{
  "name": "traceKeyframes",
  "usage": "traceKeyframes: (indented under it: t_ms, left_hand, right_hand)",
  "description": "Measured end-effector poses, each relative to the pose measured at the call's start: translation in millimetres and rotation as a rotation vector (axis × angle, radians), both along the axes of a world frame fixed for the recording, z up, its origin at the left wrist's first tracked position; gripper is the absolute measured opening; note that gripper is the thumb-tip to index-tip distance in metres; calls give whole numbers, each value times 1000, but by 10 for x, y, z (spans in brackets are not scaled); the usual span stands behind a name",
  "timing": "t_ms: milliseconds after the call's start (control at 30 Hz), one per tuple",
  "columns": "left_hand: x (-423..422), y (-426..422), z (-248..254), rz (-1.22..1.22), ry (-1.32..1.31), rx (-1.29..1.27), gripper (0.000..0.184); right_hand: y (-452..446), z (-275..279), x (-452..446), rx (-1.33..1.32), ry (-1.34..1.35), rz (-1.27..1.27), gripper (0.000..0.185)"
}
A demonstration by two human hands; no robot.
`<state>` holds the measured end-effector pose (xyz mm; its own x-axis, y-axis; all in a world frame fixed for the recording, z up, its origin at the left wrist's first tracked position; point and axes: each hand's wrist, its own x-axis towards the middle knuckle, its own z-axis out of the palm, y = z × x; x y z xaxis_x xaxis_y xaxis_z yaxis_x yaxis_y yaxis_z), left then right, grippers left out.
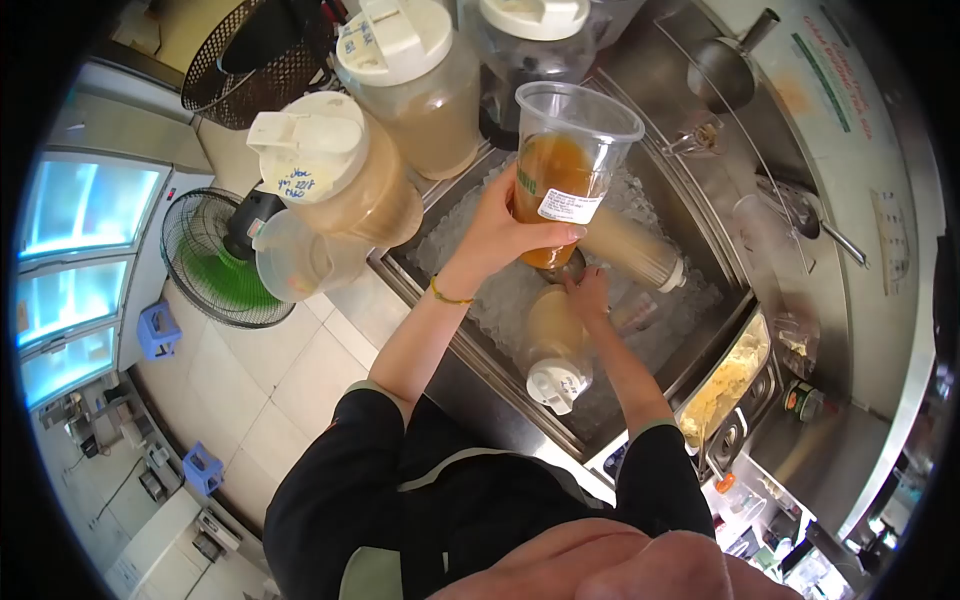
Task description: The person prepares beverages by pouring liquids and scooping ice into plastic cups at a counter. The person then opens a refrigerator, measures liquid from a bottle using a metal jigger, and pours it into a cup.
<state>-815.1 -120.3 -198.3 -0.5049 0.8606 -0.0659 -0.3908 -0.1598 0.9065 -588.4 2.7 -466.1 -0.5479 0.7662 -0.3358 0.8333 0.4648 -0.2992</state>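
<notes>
My left hand [510, 225] is wrapped round a clear plastic cup [565, 170] with orange-brown liquid in its lower part and a white printed label. Below and to the right of the cup, my right hand [586, 292] reaches into the ice bin [480, 330], its fingers closed at a dark metal object [563, 268] that the cup partly hides. A bottle of beige liquid with a white lid [558, 385] lies in the ice [500, 300] beside my right hand. Another beige bottle [635, 250] rests in the ice behind the cup.
Jugs with white lids [395, 90] stand at the bin's far left edge, near a clear container [305, 255]. A green fan [225, 260] is at the left. Metal trays with yellow contents [735, 375] are at the right, and a metal pan [722, 75] is at the upper right.
</notes>
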Motion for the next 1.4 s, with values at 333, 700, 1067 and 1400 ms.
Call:
traceKeyframes:
  t_ms: [333, 700, 1067, 1400]
  left_hand:
    - [-211, -281, -667, 98, 559, 89, 73]
    - [-219, -727, -1384, 84, 559, -47, 77]
    - [-251, -744, -1390, 153, 817, -83, 81]
    - [-302, -619, -1240, 242, 817, -155, 84]
  right_hand:
    - [343, -515, 123, 25, -121, 121, 49]
    - [225, -535, -1047, 135, -135, 732, 24]
    - [286, -282, -1040, -43, -52, 736, 19]
    - [32, -103, -1011, -487, 17, 644, 28]
